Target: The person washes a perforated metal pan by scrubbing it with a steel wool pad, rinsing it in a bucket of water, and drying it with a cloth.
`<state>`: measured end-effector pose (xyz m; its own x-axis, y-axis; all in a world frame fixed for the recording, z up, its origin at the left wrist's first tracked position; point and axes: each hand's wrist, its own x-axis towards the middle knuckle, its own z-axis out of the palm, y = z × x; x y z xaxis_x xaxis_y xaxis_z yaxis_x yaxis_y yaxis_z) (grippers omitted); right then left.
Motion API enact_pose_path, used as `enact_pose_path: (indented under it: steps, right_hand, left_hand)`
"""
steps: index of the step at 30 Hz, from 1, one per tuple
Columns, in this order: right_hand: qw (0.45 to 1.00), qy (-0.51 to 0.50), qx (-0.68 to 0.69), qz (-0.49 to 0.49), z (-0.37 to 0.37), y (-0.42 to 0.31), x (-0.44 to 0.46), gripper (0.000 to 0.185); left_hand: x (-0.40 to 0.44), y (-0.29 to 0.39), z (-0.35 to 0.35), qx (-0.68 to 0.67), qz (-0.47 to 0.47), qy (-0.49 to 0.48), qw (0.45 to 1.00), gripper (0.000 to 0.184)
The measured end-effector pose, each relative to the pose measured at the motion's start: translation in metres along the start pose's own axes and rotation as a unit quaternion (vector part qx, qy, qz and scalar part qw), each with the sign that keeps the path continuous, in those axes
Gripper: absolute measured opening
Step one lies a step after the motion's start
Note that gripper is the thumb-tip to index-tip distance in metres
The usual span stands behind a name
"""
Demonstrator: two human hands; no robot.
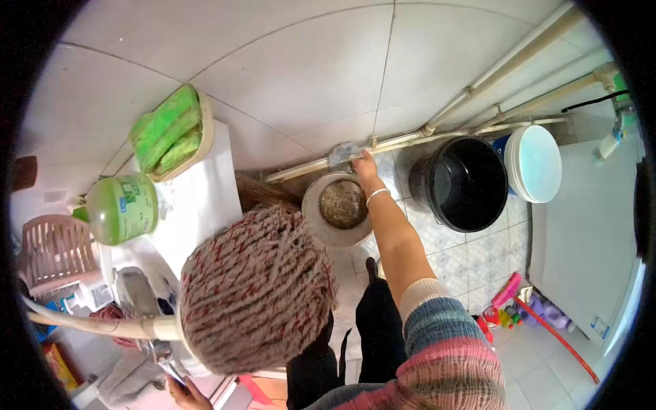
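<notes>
My right hand (365,169), with a white bangle at the wrist, is stretched out near the wall. Its fingers are closed on a crumpled translucent plastic piece (344,156), just above a round pale bucket (312,222) with brownish contents. At the bottom left my left hand (188,395) grips a shiny metal handle (166,359). Between the hands a large round bundle of grey and red yarn-like cord (256,290) fills the lower middle, in front of my dark trousers.
A black bucket (418,179) and a white bucket (557,164) stand right of my arm. Pipes (506,67) run along the wall. Left are a green jug (126,208), a tray of green cloths (205,137) and a brown basket (58,249). A red stick (560,342) lies lower right.
</notes>
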<state>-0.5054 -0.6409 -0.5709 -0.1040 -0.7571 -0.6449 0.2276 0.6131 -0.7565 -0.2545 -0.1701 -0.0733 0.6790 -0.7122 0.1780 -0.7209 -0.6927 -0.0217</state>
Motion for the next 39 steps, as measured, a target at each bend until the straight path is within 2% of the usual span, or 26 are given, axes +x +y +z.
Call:
enact_pose_path:
  steps: [4, 5, 8, 10, 11, 14, 16, 17, 18, 20, 21, 22, 24, 25, 26, 27, 28, 29, 31, 32, 34, 35, 36, 37, 38, 39]
  right_hand:
    - [1.000, 0.004, -0.014, 0.004, -0.016, 0.009, -0.014, 0.040]
    - [0.992, -0.111, 0.064, 0.002, -0.031, 0.009, -0.021, 0.022]
    - [0.986, -0.105, 0.122, 0.045, -0.051, -0.033, -0.112, 0.016]
    - [0.980, -0.145, 0.122, 0.065, -0.081, -0.040, -0.149, 0.018]
    - [0.974, -0.148, 0.153, 0.083, -0.099, -0.044, -0.166, 0.019]
    - [0.984, -0.082, 0.130, 0.085, -0.156, -0.072, -0.223, 0.024]
    - [0.984, -0.077, 0.146, 0.064, -0.205, -0.084, -0.256, 0.037]
    - [0.983, -0.072, 0.157, 0.062, -0.231, -0.084, -0.273, 0.036]
    - [0.982, -0.072, 0.165, 0.056, -0.253, -0.089, -0.286, 0.035]
    - [0.984, -0.010, 0.164, 0.067, -0.291, -0.088, -0.314, 0.035]
    - [0.984, 0.019, 0.163, 0.072, -0.308, -0.089, -0.325, 0.035]
    - [0.985, 0.004, 0.157, 0.075, -0.331, -0.078, -0.326, 0.034]
    - [0.982, 0.018, 0.171, 0.082, -0.358, -0.079, -0.341, 0.034]
    - [0.981, 0.026, 0.172, 0.083, -0.370, -0.087, -0.347, 0.032]
    - [0.981, 0.033, 0.172, 0.083, -0.380, -0.094, -0.350, 0.030]
    - [0.981, 0.038, 0.171, 0.087, -0.391, -0.101, -0.352, 0.029]
    - [0.980, 0.041, 0.174, 0.090, -0.402, -0.106, -0.348, 0.029]
    - [0.979, 0.041, 0.178, 0.091, -0.415, -0.113, -0.340, 0.029]
    - [0.976, 0.025, 0.191, 0.099, -0.447, -0.128, -0.319, 0.030]
    - [0.976, 0.028, 0.193, 0.095, -0.471, -0.138, -0.307, 0.030]
    - [0.975, 0.034, 0.197, 0.096, -0.510, -0.162, -0.292, 0.029]
    - [0.977, 0.010, 0.203, 0.068, -0.536, -0.173, -0.286, 0.029]
    - [0.973, 0.026, 0.218, 0.069, -0.561, -0.186, -0.284, 0.028]
    - [0.972, 0.022, 0.228, 0.058, -0.587, -0.193, -0.280, 0.027]
    - [0.970, 0.020, 0.238, 0.044, -0.616, -0.199, -0.277, 0.027]
    - [0.969, 0.039, 0.239, 0.043, -0.641, -0.206, -0.277, 0.027]
  left_hand:
    - [-0.021, 0.018, -0.024, -0.005, -0.035, -0.009, 0.999, 0.039]
    - [-0.029, 0.018, -0.031, -0.011, -0.043, -0.005, 0.999, 0.040]
    - [-0.063, 0.002, -0.037, 0.026, -0.105, -0.025, 0.994, 0.047]
    - [-0.078, 0.007, -0.054, 0.019, -0.119, -0.060, 0.991, 0.051]
    - [-0.088, 0.022, -0.065, -0.052, -0.102, -0.013, 0.993, 0.053]
    - [-0.138, -0.005, -0.086, -0.067, -0.087, -0.041, 0.993, 0.052]
    - [-0.169, -0.015, -0.106, -0.033, -0.033, -0.076, 0.996, 0.047]
    - [-0.184, -0.017, -0.110, -0.017, -0.077, -0.109, 0.991, 0.041]
    - [-0.191, -0.003, -0.119, -0.035, -0.038, -0.116, 0.992, 0.039]
    - [-0.225, -0.019, -0.115, -0.062, -0.023, -0.120, 0.991, 0.042]
    - [-0.241, -0.025, -0.113, -0.019, 0.007, -0.106, 0.994, 0.041]
    - [-0.243, -0.017, -0.118, -0.037, -0.030, -0.165, 0.985, 0.038]
    - [-0.254, 0.007, -0.126, -0.055, 0.093, -0.126, 0.986, 0.035]
    - [-0.270, 0.003, -0.109, 0.015, 0.135, -0.075, 0.988, 0.031]
    - [-0.278, -0.002, -0.089, -0.144, 0.002, -0.137, 0.980, 0.030]
    - [-0.276, 0.017, -0.085, -0.292, -0.133, -0.196, 0.927, 0.030]
    - [-0.277, 0.037, -0.084, -0.424, -0.265, -0.245, 0.831, 0.029]
    - [-0.282, 0.068, -0.076, -0.514, -0.296, -0.241, 0.768, 0.033]
    - [-0.265, 0.135, -0.059, -0.347, -0.031, -0.315, 0.883, 0.034]
    - [-0.259, 0.177, -0.049, -0.245, 0.105, -0.339, 0.902, 0.039]
    - [-0.247, 0.281, -0.011, -0.360, 0.028, -0.457, 0.813, 0.046]
    - [-0.234, 0.357, -0.014, -0.414, -0.021, -0.503, 0.758, 0.034]
    - [-0.229, 0.415, 0.001, -0.399, -0.066, -0.547, 0.733, 0.032]
    - [-0.223, 0.470, 0.027, -0.453, -0.083, -0.588, 0.665, 0.032]
    - [-0.217, 0.533, 0.042, -0.463, -0.029, -0.616, 0.637, 0.026]
    - [-0.213, 0.580, 0.072, -0.446, -0.023, -0.649, 0.616, 0.026]
